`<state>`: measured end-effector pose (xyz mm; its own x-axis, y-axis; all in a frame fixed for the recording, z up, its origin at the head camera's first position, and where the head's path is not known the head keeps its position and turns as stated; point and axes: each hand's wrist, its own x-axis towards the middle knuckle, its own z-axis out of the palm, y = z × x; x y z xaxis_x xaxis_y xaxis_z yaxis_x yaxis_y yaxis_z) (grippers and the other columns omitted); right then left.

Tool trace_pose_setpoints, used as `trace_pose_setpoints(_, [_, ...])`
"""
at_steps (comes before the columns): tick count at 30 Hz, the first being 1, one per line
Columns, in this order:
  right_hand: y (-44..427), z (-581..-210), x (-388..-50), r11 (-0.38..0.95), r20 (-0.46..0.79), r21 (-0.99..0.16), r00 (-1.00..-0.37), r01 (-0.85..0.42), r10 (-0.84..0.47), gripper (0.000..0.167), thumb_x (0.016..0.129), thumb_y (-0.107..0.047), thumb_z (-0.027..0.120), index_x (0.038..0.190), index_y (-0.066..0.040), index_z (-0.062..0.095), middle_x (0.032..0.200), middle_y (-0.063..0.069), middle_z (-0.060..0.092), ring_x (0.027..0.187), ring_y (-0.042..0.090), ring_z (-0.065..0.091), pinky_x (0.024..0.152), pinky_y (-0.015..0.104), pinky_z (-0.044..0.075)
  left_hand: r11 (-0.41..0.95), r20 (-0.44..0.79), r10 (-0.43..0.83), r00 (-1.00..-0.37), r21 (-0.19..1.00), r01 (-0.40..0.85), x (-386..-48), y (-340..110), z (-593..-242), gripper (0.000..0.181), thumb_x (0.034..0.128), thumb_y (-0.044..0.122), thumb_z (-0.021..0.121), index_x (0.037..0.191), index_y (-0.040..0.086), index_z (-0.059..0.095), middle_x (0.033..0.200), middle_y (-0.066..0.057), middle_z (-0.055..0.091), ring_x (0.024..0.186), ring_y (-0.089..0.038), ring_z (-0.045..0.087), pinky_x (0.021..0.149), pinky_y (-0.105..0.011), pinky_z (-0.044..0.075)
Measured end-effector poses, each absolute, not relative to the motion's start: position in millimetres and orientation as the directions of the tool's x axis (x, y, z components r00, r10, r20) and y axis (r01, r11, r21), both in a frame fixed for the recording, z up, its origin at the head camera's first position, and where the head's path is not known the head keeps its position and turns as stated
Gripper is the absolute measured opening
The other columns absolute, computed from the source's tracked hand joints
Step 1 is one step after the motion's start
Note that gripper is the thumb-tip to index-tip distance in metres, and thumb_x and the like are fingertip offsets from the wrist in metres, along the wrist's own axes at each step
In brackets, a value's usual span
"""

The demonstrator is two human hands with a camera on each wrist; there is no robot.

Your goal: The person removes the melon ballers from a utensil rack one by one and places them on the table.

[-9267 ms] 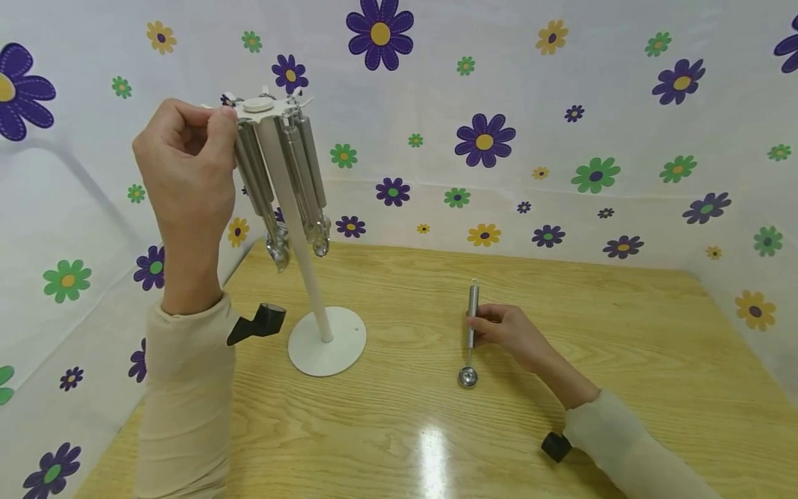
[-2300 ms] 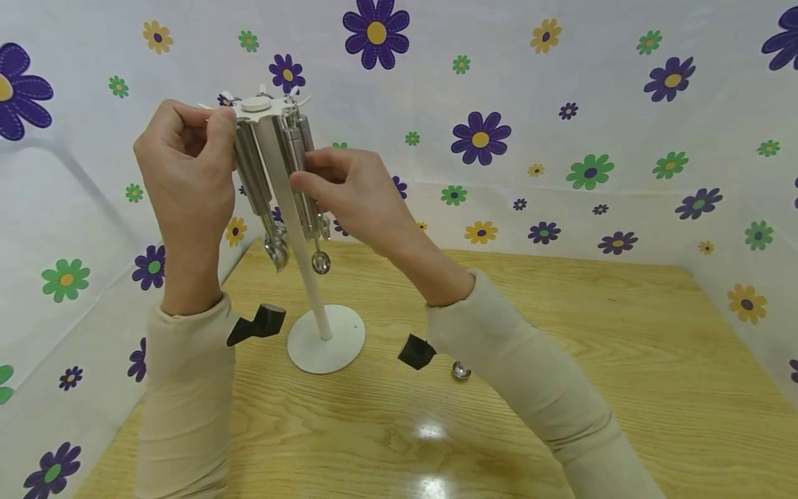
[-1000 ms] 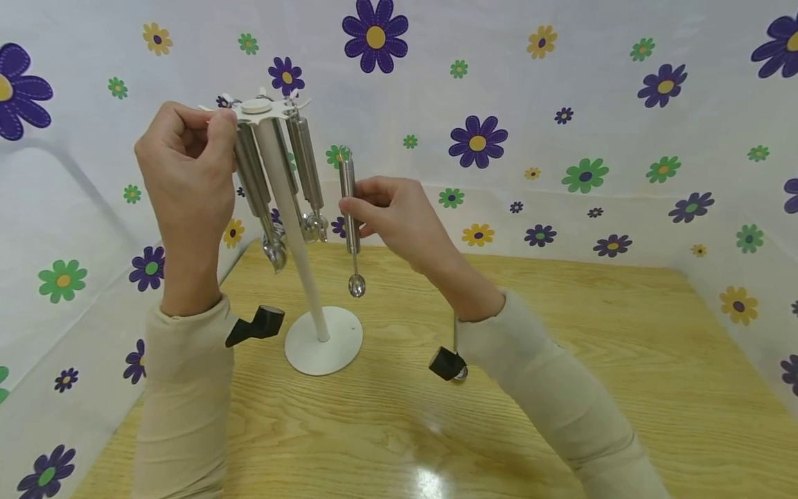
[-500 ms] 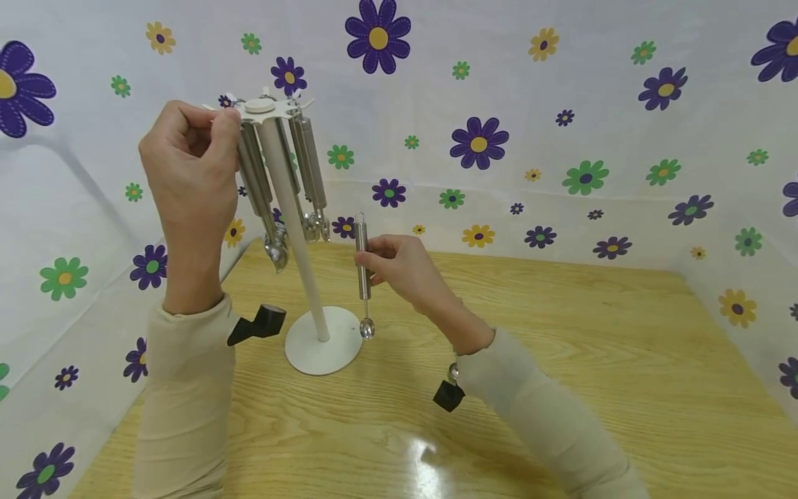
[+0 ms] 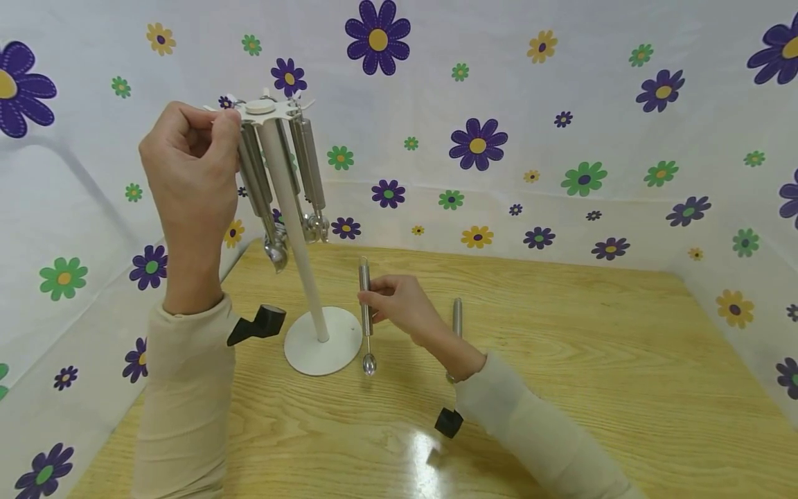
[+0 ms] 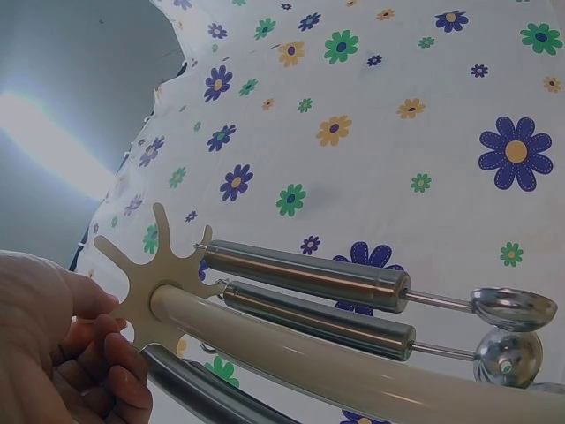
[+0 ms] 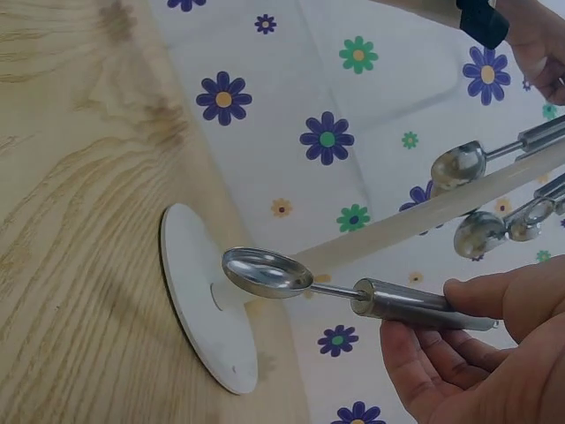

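My left hand (image 5: 190, 173) pinches the rim of the white hook plate (image 5: 274, 109) on top of a white utensil stand (image 5: 298, 256). Several steel scoops and spoons hang from its hooks, such as a round scoop (image 5: 277, 254). Beside the stand's round base, my right hand (image 5: 402, 308) holds a small steel spoon (image 5: 366, 326) between thumb and fingers, upright with the bowl down. In the right wrist view that spoon's oval bowl (image 7: 267, 272) appears in front of the base (image 7: 199, 300). Another steel-handled utensil (image 5: 458, 317) lies on the table, partly hidden behind my right wrist.
The wooden table (image 5: 592, 360) meets a white flower-patterned cloth (image 5: 399, 125) at its back and sides. Black camera mounts jut from both sleeves. The white base (image 5: 318, 364) stands at the left of the table.
My right hand took the spoon off the stand and has lowered it towards the table beside the base. Earlier it let go of the other utensil on the table. My left hand stays on the plate.
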<state>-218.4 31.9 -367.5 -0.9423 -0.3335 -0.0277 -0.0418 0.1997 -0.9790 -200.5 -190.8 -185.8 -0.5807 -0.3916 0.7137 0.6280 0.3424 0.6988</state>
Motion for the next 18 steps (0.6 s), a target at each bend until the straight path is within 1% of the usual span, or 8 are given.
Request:
trace_pose_setpoints(4, [31.9, -373.8, -217.5, 0.198, -0.042, -0.980, -0.941, -0.027, -0.337, 0.022, 0.100, -0.013, 0.070, 0.114, 0.004, 0.071, 0.101, 0.013, 0.073, 0.079, 0.020, 0.070, 0.078, 0.037, 0.062, 0.340, 0.713, -0.394, -0.580, 0.699, 0.629, -200.2, -191.5, -185.9, 0.011, 0.1002, 0.017, 0.065, 0.091, 0.014, 0.069, 0.080, 0.003, 0.061, 0.068, -0.011, 0.053, 0.065, -0.023, 0.043])
trace_pose_setpoints(10, [32.4, -377.9, -217.7, 0.198, -0.033, -0.979, -0.938, -0.038, -0.344, 0.021, 0.101, -0.014, 0.069, 0.113, 0.004, 0.071, 0.100, 0.012, 0.073, 0.078, 0.019, 0.070, 0.078, 0.036, 0.062, 0.333, 0.710, -0.400, -0.579, 0.702, 0.630, -199.5, -191.6, -185.8, 0.011, 0.0999, 0.015, 0.065, 0.090, 0.014, 0.069, 0.081, 0.003, 0.061, 0.067, -0.010, 0.052, 0.065, -0.023, 0.043])
trace_pose_setpoints(18, [32.6, -377.6, -217.4, 0.190, -0.032, -0.981, -0.938, -0.036, -0.346, 0.022, 0.101, -0.013, 0.069, 0.113, 0.004, 0.071, 0.102, 0.015, 0.074, 0.077, 0.020, 0.071, 0.081, 0.040, 0.062, 0.322, 0.710, -0.394, -0.584, 0.702, 0.636, -200.1, -190.3, -185.6, 0.011, 0.0998, 0.015, 0.065, 0.090, 0.013, 0.069, 0.081, 0.003, 0.062, 0.067, -0.011, 0.053, 0.066, -0.023, 0.045])
